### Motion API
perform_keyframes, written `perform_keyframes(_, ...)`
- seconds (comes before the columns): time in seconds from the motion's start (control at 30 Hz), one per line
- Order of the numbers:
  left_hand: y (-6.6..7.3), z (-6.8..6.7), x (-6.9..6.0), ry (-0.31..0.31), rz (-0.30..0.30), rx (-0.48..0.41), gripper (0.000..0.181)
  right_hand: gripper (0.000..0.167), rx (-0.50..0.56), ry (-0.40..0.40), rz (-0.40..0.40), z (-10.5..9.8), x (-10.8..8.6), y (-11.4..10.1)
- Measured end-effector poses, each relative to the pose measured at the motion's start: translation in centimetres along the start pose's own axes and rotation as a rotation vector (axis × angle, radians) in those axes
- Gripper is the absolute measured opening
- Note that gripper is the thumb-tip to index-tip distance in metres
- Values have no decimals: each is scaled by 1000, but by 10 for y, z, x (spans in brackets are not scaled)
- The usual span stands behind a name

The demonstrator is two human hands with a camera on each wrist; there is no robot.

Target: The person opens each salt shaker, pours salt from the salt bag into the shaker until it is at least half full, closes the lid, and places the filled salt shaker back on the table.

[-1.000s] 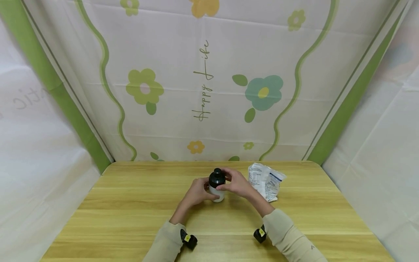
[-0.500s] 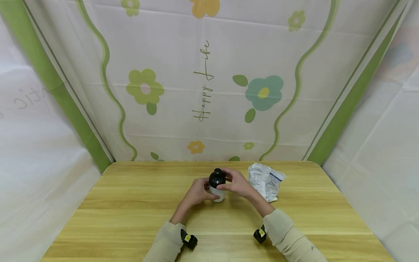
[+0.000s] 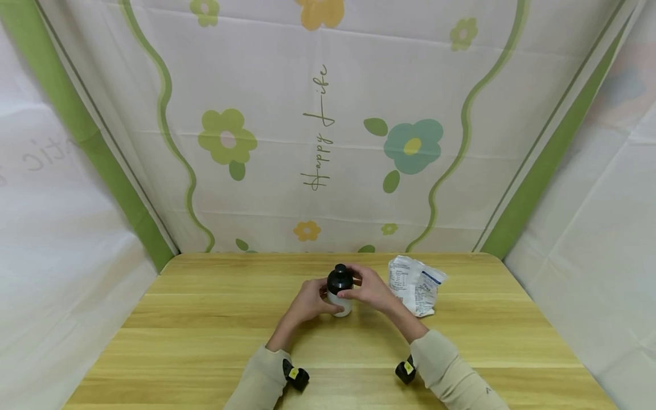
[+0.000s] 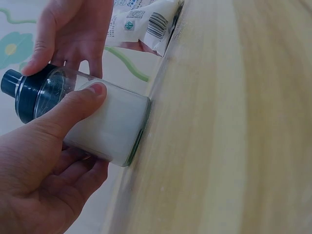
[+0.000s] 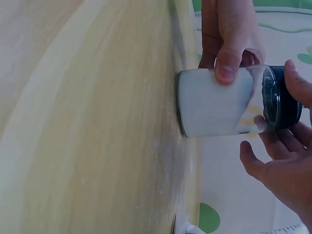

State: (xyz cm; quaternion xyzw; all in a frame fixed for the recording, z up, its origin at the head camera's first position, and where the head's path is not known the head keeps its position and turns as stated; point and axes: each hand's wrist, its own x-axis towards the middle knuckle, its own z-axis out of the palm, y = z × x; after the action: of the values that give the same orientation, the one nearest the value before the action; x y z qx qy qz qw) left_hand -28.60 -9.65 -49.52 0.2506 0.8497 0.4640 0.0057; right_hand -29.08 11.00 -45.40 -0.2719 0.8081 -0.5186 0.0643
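A clear glass jar (image 4: 119,122) with white contents stands upright on the table, its base on the wood. The white filling slopes up one side of the glass in the right wrist view. On top sits a black lid (image 3: 340,280) with a narrower knob. My left hand (image 3: 310,302) grips the jar's body, thumb across the near side. With thumb and fingers, my right hand (image 3: 375,289) holds the lid at its rim. The far fingers of both hands are partly hidden behind the jar in the head view.
A crumpled white packet (image 3: 414,285) with printed text and a barcode lies right of the jar, near the right forearm. White specks dot the wooden table (image 5: 97,122). Flower-printed cloth (image 3: 277,171) hangs behind the table and at both sides. Each wrist carries a small black camera.
Both hands keep their hold on the jar and lid. The right wrist and sleeve have shifted very slightly to the left.
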Motion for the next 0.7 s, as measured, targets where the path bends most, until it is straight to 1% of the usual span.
perform_keyframes(0.27, 2, 0, 0, 8, 6, 0, 46, 61, 2, 0, -8, 0, 1, 2)
perform_keyframes(0.43, 1, 0, 0, 2, 9, 4, 46, 64, 2, -7, -23, -1, 1, 4)
perform_keyframes(0.57, -1, -1, 0, -7, 0, 8, 47, 63, -1, -13, -28, -1, 0, 3)
perform_keyframes(0.7, 0, -1, 0, -11, -14, 0, 47, 60, -24, 10, -14, 1, 0, 1)
